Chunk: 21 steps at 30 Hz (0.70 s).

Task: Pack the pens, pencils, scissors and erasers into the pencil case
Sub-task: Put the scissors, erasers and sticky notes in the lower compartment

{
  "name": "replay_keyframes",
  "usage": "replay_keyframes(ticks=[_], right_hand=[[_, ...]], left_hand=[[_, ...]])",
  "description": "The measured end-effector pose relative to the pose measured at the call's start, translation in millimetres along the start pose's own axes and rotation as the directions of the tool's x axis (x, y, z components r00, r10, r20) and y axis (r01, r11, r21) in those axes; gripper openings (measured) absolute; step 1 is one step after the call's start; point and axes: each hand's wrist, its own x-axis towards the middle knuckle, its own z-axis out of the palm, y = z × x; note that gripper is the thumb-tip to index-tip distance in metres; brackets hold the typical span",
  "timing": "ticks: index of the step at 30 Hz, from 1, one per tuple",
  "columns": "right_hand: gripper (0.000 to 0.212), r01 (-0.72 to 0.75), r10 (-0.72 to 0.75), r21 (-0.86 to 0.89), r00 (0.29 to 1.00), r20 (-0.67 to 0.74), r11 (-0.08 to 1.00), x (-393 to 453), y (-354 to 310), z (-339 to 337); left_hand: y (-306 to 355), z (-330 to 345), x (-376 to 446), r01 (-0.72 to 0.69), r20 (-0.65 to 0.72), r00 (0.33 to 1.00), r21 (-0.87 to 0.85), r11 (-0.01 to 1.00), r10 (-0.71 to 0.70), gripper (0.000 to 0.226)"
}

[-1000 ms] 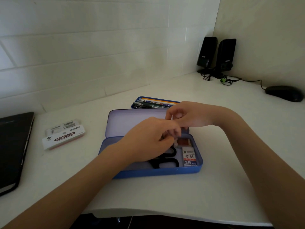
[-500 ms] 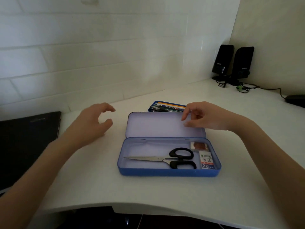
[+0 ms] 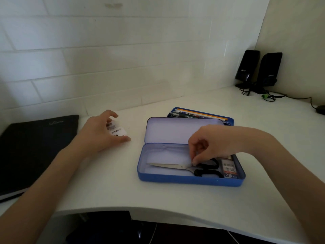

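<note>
1. Far left — a black notebook (image 3: 35, 152) lies flat on the white desk (image 3: 175, 196), not part of the task.
2. Left hand (image 3: 98, 136): fingers curled over small white packs (image 3: 117, 129) near the wall. Thumb and fingertips bracket them, but a closed pinch is not clear — grip state cannot be told. The packs' labels are too blurred to read; possibly erasers or sticky notes.
3. Centre: blue tin pencil case (image 3: 190, 180), lid open and leaning back. Scissors (image 3: 186, 167) lie inside along the front wall, blades pointing left, black handles to the right.
4. Right hand (image 3: 211, 143) reaches into the case; thumb and forefinger pinch the scissors close to the pivot, fingers curled down.
5. Right end of the case: erasers (image 3: 228, 170), one marked 2B, partly hidden by the wrist.
6. Behind the lid — a blue tray of pens and pencils (image 3: 198, 115), not yet packed.
7. Judgement: the step in hand appears to be seating the scissors. Best done by pressing them flat against the front wall, blades closed, leaving the rear strip free for pens and pencils.
8. Far right: two black speakers (image 3: 258, 69) and a mouse (image 3: 321, 110).
</note>
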Motion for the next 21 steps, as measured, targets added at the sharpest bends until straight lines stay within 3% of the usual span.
replay_keyframes(ticks=[3, 7, 12, 16, 21], right_hand=[[0.012, -0.042, 0.042, -0.027, 0.999, 0.005, 0.999, -2, 1, -1], [0.019, -0.055, 0.054, -0.038, 0.998, -0.011, 0.998, -3, 3, -3], [0.022, -0.047, 0.041, -0.048, 0.992, -0.118, 0.998, -7, 6, -11], [0.021, -0.057, 0.049, -0.036, 0.980, -0.191, 0.998, -7, 14, -16], [0.019, -0.036, 0.034, -0.008, 0.984, -0.175, 0.999, -7, 16, -15]], left_hand=[[22, -7, -10, -0.104, -0.102, 0.990, -0.050, 0.993, 0.099, 0.070], [66, -16, -32, -0.294, -0.098, 0.953, -0.099, 0.951, 0.285, 0.074], [105, -13, -50, -0.438, 0.176, 0.866, -0.182, 0.880, 0.467, 0.076], [112, 10, -55, -0.447, 0.409, 0.785, -0.144, 0.883, 0.465, 0.076], [100, 29, -51, -0.495, 0.464, 0.749, -0.083, 0.865, 0.473, 0.072]])
